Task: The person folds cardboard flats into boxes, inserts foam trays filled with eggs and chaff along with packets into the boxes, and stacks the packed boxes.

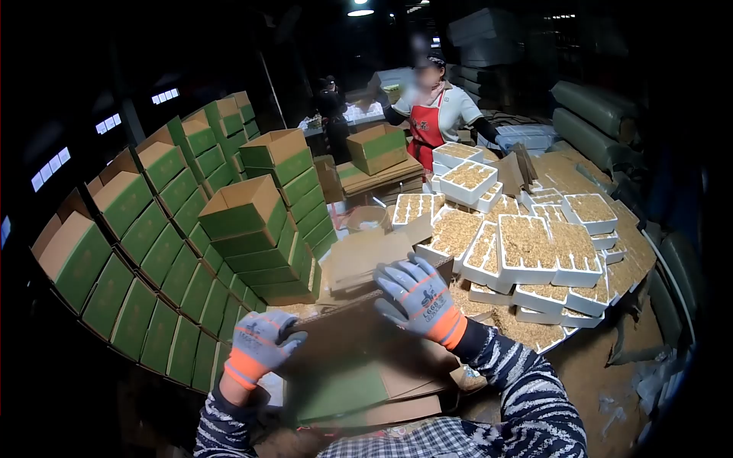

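A brown cardboard piece [336, 336], partly blurred, stands in front of me between my two gloved hands. My left hand [263, 340], in a grey glove with an orange cuff, is at its left edge with the fingers curled; whether they grip it I cannot tell. My right hand [416, 298], gloved alike, lies over its top right edge with the fingers spread. Below it, close to my body, are green and brown cardboard flaps [347, 393]. Just beyond is a flat brown cardboard sheet [366, 258].
Stacked green boxes [164, 263] fill the left side. White trays [527, 248] of light brown grains are piled on the right. Behind them a person [439, 114] in a red apron stands near an open green box [378, 150]. Grey-green rolls [595, 111] lie at back right.
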A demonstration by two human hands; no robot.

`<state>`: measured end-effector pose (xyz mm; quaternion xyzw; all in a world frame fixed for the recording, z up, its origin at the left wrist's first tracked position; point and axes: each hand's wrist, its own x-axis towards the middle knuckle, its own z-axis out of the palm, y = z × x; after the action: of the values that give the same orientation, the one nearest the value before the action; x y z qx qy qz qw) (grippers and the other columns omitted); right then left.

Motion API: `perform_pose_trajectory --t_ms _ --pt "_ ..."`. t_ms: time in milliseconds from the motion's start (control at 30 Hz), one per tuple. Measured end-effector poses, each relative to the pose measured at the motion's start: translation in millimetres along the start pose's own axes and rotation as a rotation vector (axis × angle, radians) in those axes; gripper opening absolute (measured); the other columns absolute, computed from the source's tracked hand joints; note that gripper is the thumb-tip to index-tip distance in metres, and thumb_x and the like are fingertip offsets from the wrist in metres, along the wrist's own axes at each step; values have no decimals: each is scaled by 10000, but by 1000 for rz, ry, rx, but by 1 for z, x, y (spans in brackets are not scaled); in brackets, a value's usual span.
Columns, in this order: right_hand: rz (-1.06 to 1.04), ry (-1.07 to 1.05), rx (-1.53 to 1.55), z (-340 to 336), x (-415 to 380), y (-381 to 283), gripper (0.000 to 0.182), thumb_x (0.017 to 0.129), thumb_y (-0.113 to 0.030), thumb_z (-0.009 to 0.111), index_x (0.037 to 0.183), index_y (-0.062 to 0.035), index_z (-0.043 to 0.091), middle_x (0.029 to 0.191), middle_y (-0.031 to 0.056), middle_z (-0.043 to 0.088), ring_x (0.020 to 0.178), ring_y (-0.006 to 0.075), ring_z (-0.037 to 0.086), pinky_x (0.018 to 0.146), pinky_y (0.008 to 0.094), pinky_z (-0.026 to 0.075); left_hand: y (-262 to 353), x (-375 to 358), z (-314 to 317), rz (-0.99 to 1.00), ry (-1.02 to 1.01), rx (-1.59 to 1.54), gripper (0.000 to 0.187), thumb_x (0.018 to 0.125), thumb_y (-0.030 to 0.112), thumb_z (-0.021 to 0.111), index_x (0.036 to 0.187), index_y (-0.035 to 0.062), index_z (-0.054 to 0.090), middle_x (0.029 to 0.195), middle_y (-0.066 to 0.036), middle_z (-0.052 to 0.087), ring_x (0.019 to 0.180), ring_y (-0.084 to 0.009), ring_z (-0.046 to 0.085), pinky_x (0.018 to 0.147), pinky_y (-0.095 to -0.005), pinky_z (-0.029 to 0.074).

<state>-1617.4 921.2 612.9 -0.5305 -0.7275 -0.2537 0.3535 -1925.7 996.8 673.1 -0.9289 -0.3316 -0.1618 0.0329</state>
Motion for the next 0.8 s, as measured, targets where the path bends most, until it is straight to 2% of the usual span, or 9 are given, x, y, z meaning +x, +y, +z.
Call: perform_pose_trajectory --t_ms 200,333,433,467,500,533,600,700,800 --pt "-185 112 70 3 -36 -13 420 756 -361 765 1130 -215 642 1269 -4 633 1160 219 589 1021 473 422 -33 7 5 76 -349 -449 440 945 420 552 1220 81 601 1068 -183 679 980 -404 624 860 -433 496" --pt "-253 -80 312 -16 -23 -8 239 768 -343 722 937 -188 655 910 -1 638 907 214 606 1022 474 427 -54 32 -13 -14 -625 -89 366 962 342 522 1194 65 575 1043 -228 674 987 -428 618 844 -461 488" --pt "-319 7 718 -19 -5 -12 108 790 -237 622 712 -165 600 726 29 602 769 255 603 883 427 488 -115 41 16 -208 -435 -486 393 914 360 625 1136 39 585 966 -208 681 908 -388 640 797 -426 504" --pt "-210 -2 874 -15 4 -26 136 798 -185 580 667 -151 566 699 37 584 736 269 594 816 401 494 -116 47 41 -66 -76 -451 377 913 337 639 1115 20 605 942 -175 679 845 -332 639 766 -393 506" --pt "-99 -37 932 -4 6 -38 143 810 -216 613 695 -134 589 726 45 609 740 273 591 803 384 486 -92 52 59 -4 376 -534 294 938 248 595 1121 20 624 962 -160 675 850 -306 639 772 -386 505" --pt "-119 -150 831 12 3 -47 156 808 -253 645 722 -126 615 728 48 616 739 282 590 791 385 479 -81 56 66 80 488 -739 245 939 160 551 1133 36 636 980 -164 664 872 -316 639 801 -390 510" --pt "-132 -482 532 39 -4 -54 277 782 -359 741 903 -116 689 804 73 641 797 300 595 780 392 462 -49 51 81 302 431 -731 228 909 106 543 1092 42 663 981 -159 665 925 -319 648 855 -371 509" --pt "47 -395 108 -7 18 -66 393 783 -370 765 1013 -69 662 1006 108 671 994 301 610 906 400 461 -35 44 102 617 134 -276 285 897 262 589 1132 141 695 1129 -93 680 1118 -315 607 1113 -550 305" --pt "155 -543 574 -47 31 -82 603 858 -437 695 1328 -88 551 1220 167 612 1165 359 545 996 422 434 -44 26 130 502 -53 -254 314 875 253 610 1174 196 687 1203 -41 666 1190 -329 568 1159 -631 114"
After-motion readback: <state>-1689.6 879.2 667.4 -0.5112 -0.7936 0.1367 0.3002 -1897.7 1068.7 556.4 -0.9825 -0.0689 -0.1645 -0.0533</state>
